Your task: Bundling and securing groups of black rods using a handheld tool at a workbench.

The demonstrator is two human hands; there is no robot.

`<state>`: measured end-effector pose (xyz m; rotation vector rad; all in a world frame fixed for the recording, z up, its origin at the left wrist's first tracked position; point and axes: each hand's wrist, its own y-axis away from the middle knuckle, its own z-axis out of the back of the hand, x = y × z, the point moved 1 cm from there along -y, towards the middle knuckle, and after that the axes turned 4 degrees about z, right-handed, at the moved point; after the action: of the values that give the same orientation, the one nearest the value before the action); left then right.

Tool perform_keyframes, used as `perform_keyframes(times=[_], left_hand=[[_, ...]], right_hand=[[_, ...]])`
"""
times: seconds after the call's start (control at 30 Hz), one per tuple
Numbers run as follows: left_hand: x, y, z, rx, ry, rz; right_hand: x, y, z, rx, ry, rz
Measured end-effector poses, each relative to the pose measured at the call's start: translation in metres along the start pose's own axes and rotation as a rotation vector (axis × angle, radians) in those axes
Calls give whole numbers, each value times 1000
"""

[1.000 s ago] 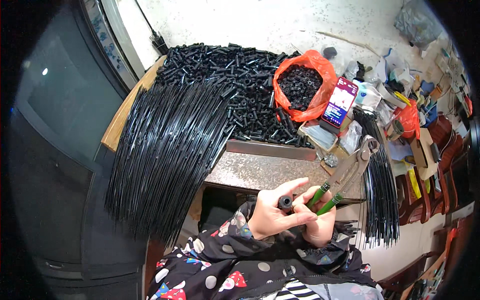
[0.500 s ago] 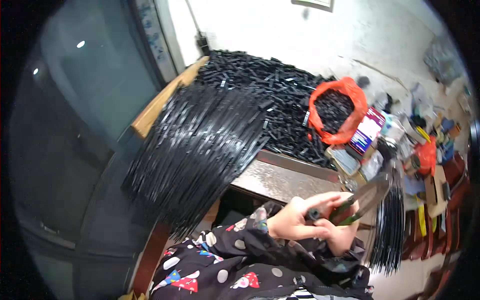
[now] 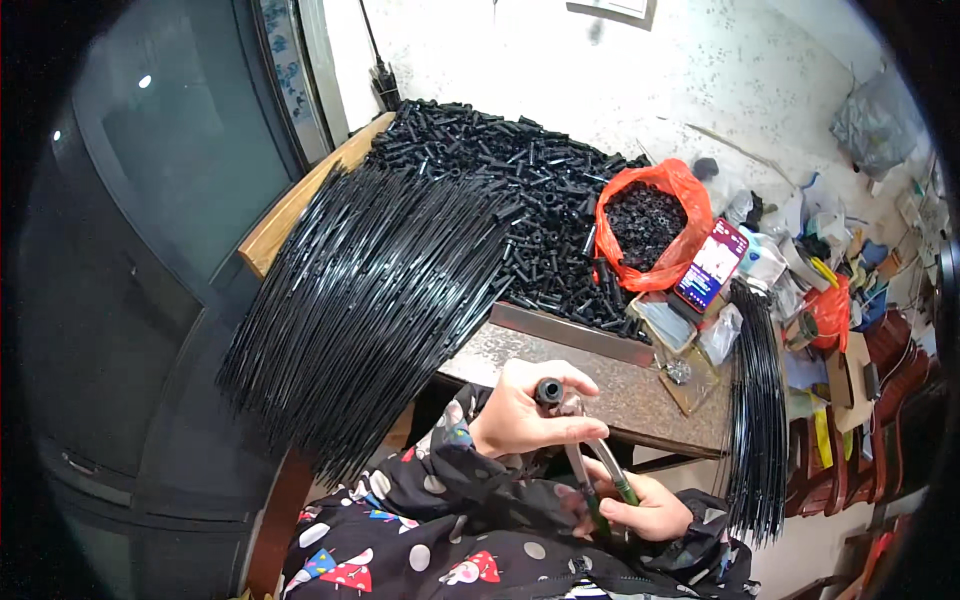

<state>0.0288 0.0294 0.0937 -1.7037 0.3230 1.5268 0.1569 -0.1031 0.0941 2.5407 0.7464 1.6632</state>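
Observation:
My left hand [image 3: 520, 412] is closed around a short black tube [image 3: 549, 391], whose round open end faces up between thumb and fingers. My right hand [image 3: 650, 508], lower and to the right, grips the green handles of pliers [image 3: 622, 478]. Their blurred metal part reaches up to the left hand, which hides where it meets the tube. Left of my hands, a wide fan of long, thin black rods or cables [image 3: 350, 310] lies over the table and hangs past its near edge. Behind it spreads a heap of short black tubes [image 3: 540, 160].
An orange-red plastic bag [image 3: 690, 190] holding small black pieces stands on the heap's right. Beside it are a lit phone [image 3: 712, 262] and a small tray [image 3: 665, 325]. A second black bundle [image 3: 757, 430] hangs over the table's right. A metal strip [image 3: 570, 333] edges the heap.
The pliers have swung down from the upper right, and my right hand is now lower. My left hand has moved up and left with the black tube.

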Motion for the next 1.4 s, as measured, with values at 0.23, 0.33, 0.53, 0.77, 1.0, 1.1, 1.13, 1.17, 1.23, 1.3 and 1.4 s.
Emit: perform_keyframes(times=[0.23,0.33,0.53,0.77,1.0,1.1,1.13,1.17,1.23,1.3,1.4], left_hand=[[-4,3,-14,-136,-2,3],[0,3,-15,-197,-37,38],[-2,2,-13,-124,13,53],[-12,1,-16,-229,248,-95],[-18,9,-35,-312,166,10],[-27,9,-30,-297,217,3],[-28,8,-29,-336,340,-21],[-15,7,-18,-339,165,-6],[-25,6,-24,-344,259,-3],[-23,7,-25,-340,218,-22],[-23,6,-24,-355,173,23]], right_hand=[[3,16,19,86,168,-178],[19,16,0,-173,993,91],[12,9,-10,-295,815,-2],[2,-2,-10,-338,888,275],[-1,-2,-13,-415,955,329],[-5,-4,-8,-428,918,303],[-6,-6,-6,-403,902,332],[-6,-8,-4,-377,885,360],[-8,-5,-6,-377,928,409],[-14,-7,-2,-387,1043,545],[-17,-11,-3,-422,1046,615]])
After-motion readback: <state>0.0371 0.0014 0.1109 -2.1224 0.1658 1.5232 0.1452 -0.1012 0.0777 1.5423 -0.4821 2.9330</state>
